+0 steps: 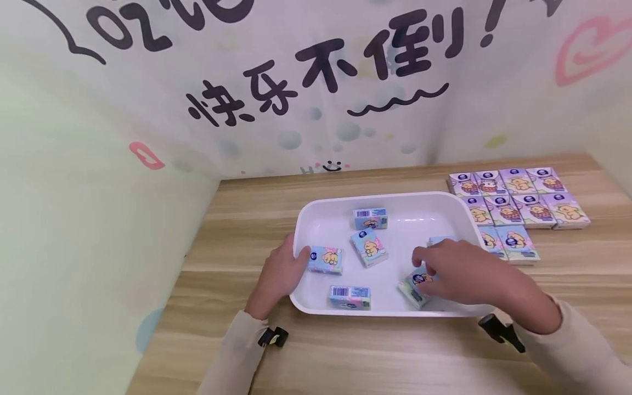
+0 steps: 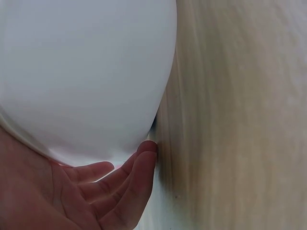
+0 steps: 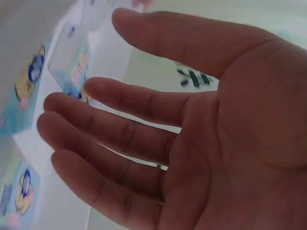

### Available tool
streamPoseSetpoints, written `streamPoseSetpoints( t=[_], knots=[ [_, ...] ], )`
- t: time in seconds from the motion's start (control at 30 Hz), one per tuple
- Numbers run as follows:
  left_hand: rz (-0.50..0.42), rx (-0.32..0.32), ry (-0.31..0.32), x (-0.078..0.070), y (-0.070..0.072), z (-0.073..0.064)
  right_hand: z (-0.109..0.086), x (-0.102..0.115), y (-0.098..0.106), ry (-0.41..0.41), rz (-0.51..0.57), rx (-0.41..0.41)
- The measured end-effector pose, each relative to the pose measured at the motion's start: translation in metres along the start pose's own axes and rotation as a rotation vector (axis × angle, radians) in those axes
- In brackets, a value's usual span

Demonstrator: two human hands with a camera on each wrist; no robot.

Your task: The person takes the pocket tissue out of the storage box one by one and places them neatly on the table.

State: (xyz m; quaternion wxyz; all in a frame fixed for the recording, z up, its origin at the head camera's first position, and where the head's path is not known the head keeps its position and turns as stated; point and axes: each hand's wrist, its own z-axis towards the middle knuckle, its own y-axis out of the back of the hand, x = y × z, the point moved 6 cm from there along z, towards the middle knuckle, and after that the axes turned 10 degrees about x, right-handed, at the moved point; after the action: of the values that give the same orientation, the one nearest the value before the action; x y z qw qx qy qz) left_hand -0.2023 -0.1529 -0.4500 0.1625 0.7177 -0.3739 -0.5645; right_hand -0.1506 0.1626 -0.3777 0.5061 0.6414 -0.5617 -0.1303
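Note:
A white plastic tray (image 1: 395, 198) stands on the wooden table with several blue pocket tissue packs in it, printed with a cartoon puppy. My left hand (image 1: 283, 267) grips the tray's left side, thumb over the rim and fingers along the outer wall (image 2: 96, 81). Over the right part of the tray is my right hand (image 1: 464, 274), its fingers loosely bent and nothing between them. Just below it lies a tilted tissue pack (image 1: 413, 288), partly covered by the fingers. Another pack (image 1: 441, 240) behind that hand is mostly hidden. In the right wrist view the palm (image 3: 249, 124) faces the camera.
Rows of purple tissue packs (image 1: 535, 211) lie side by side to the right of the tray, with blue packs (image 1: 515, 244) in front. Behind the table (image 1: 232, 230) hangs a printed white cloth (image 1: 276, 55); a pale wall (image 1: 74, 219) rises at the left.

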Motion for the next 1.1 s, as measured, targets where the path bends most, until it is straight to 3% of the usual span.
streamPoseSetpoints(
  t=[0.13, 0.3, 0.53, 0.8, 1.1],
  knots=[
    [-0.001, -0.003, 0.001, -0.002, 0.000, 0.000, 0.011, 0.027, -0.003, -0.009, -0.107, 0.021],
    [0.000, 0.000, 0.004, -0.003, 0.001, 0.000, 0.022, 0.068, -0.005, 0.047, -0.204, 0.025],
    [-0.008, 0.004, 0.005, -0.001, 0.001, -0.001, 0.051, 0.108, -0.018, 0.139, -0.177, 0.048],
    [-0.018, 0.007, 0.002, -0.002, -0.003, -0.001, 0.073, 0.109, -0.025, 0.222, -0.109, 0.091],
    [0.006, -0.009, -0.006, -0.002, 0.000, -0.002, 0.067, 0.094, -0.015, 0.166, -0.054, 0.100]
  ],
)
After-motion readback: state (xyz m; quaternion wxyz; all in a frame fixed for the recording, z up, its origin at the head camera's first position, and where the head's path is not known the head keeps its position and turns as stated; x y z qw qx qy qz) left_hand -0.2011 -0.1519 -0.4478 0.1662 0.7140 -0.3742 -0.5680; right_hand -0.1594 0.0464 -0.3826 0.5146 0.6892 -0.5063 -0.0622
